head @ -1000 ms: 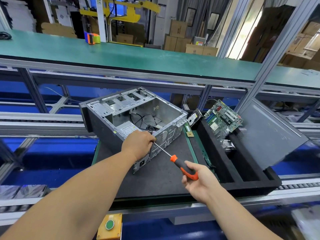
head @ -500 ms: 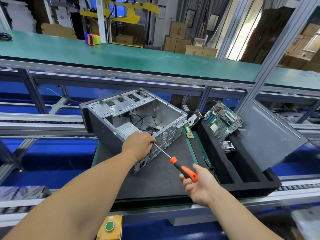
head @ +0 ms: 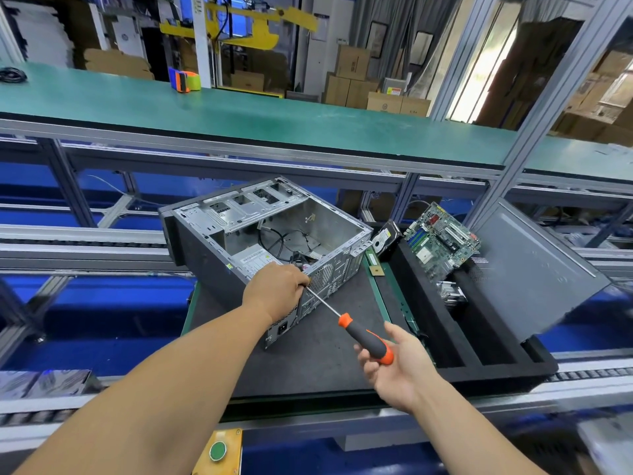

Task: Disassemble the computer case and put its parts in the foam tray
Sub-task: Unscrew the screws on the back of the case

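A long green bench (head: 239, 114) runs across the back, above grey metal rails. Below it, an open computer case (head: 260, 234) lies on its side on a dark mat (head: 325, 354), its bare metal inside facing up, with loose black cables in it. Just to its right sits a black foam tray (head: 479, 368). A grey side panel (head: 541, 269) leans in the tray's far slot, and a green circuit board (head: 442, 241), a hard drive (head: 385, 240) and a small metal heat sink (head: 452, 293) also rest in the tray. The left hand (head: 277, 289) rests on the case's near rear corner, fingers curled over the edge. The right hand (head: 399, 365) holds an orange-and-black screwdriver (head: 363, 337), its grip wrapped around the handle; the tip reaches the case beside the left hand.
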